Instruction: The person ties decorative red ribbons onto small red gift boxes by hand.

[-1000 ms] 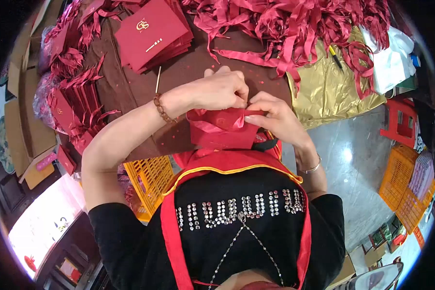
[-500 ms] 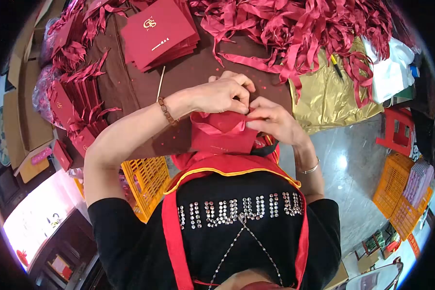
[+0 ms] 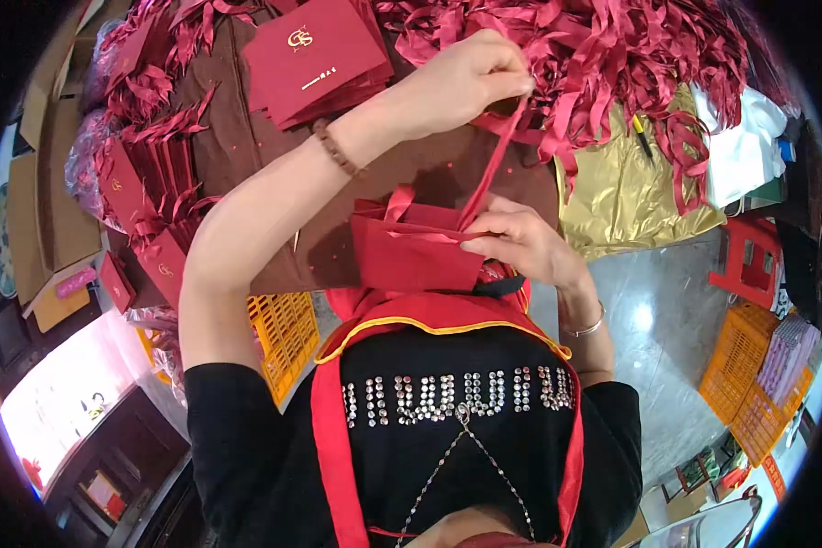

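A small dark red paper bag (image 3: 413,262) stands at the table's near edge, in front of my apron. My right hand (image 3: 532,242) is closed on its upper right edge, thumb and fingers pinching the rim beside a ribbon. Raised above the bag, my left hand (image 3: 486,75) pinches a red ribbon (image 3: 497,166) between thumb and fingertips. That ribbon runs taut from my left hand down to the bag's right side. A second ribbon loop (image 3: 398,203) sticks up from the bag's left part.
Flat red bags with a gold logo (image 3: 320,59) lie stacked at the back. Loose red ribbons (image 3: 612,55) are heaped at the back right, by gold plastic sheeting (image 3: 626,192). More red bags (image 3: 146,183) stand at the left. Yellow crates (image 3: 283,333) sit below the table.
My left hand has moved up and away from the bag, drawing the ribbon out taut. My right hand has stayed at the bag's right side.
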Demonstrator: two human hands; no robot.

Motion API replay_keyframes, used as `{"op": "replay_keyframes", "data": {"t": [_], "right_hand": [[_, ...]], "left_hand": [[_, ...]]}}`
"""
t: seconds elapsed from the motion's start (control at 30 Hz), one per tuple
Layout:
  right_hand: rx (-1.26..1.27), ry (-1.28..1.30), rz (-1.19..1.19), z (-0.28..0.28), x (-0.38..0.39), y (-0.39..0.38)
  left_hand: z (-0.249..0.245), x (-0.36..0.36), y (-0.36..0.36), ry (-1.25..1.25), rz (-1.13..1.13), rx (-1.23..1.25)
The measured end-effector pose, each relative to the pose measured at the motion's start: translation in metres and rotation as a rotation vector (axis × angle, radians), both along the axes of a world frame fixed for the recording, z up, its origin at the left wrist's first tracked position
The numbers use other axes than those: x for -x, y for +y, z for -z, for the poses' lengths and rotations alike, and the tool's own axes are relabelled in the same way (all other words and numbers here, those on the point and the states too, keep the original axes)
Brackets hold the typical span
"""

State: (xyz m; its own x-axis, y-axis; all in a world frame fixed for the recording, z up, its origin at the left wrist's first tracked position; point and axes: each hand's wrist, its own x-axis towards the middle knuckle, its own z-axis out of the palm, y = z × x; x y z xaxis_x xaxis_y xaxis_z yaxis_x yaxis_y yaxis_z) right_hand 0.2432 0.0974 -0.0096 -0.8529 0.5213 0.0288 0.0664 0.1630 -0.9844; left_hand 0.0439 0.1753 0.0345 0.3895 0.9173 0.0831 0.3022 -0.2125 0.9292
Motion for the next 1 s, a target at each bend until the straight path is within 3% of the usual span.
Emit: {"op": "replay_keyframes", "data": {"t": [0.07, 0.2, 0.27, 0.33, 0.47, 0.53, 0.57, 0.63, 0.67, 0.7, 0.73, 0.83, 0.9, 0.93, 0.97, 1.0], "right_hand": [[0.012, 0.004, 0.011, -0.001, 0.000, -0.001], [-0.049, -0.051, 0.020, 0.001, -0.002, 0.002], [-0.038, -0.072, 0.021, 0.003, -0.006, 0.004], [0.006, -0.066, 0.140, 0.005, -0.014, 0.004], [0.271, -0.012, 0.357, 0.008, -0.031, 0.012], [0.238, 0.001, 0.372, 0.015, -0.035, 0.017], [0.448, 0.125, 0.411, 0.015, -0.033, 0.018], [0.736, 0.391, 0.433, 0.024, -0.020, 0.017], [0.725, 0.389, 0.439, 0.028, -0.008, 0.015], [0.699, 0.448, 0.409, 0.031, 0.004, 0.012], [0.672, 0.505, 0.381, 0.031, 0.015, 0.010], [0.606, 0.511, 0.326, 0.024, 0.036, 0.007], [0.785, 0.463, 0.407, 0.021, 0.040, 0.007], [0.879, 0.440, 0.444, 0.020, 0.042, 0.006], [0.917, 0.468, 0.593, 0.018, 0.044, 0.004], [0.978, 0.490, 0.595, 0.028, 0.035, 0.004]], "left_hand": [[0.007, -0.014, 0.003, -0.081, 0.009, 0.040], [0.001, -0.032, -0.002, 0.113, -0.015, 0.015], [-0.013, -0.026, -0.004, 0.179, -0.104, 0.177], [0.000, -0.004, -0.011, -0.044, -0.165, 0.032], [0.000, 0.050, -0.049, -0.179, -0.130, 0.252], [0.018, 0.061, -0.070, -0.363, -0.316, 0.401], [0.020, 0.058, -0.079, -0.367, -0.309, 0.399], [0.019, 0.049, -0.103, -0.706, -0.452, 0.967], [0.045, 0.044, -0.133, -0.743, -0.365, 0.815], [0.062, 0.048, -0.137, -1.022, 0.023, 1.081], [0.051, 0.031, -0.142, -1.175, 0.055, 1.146], [0.050, 0.027, -0.149, -1.304, 0.106, 1.075], [0.055, 0.036, -0.149, -1.619, 0.022, 0.910], [0.037, 0.036, -0.153, -1.192, -0.429, 0.816], [0.039, 0.037, -0.150, -1.028, -0.529, 0.746], [0.044, 0.038, -0.148, -0.861, -0.628, 0.672]]}}
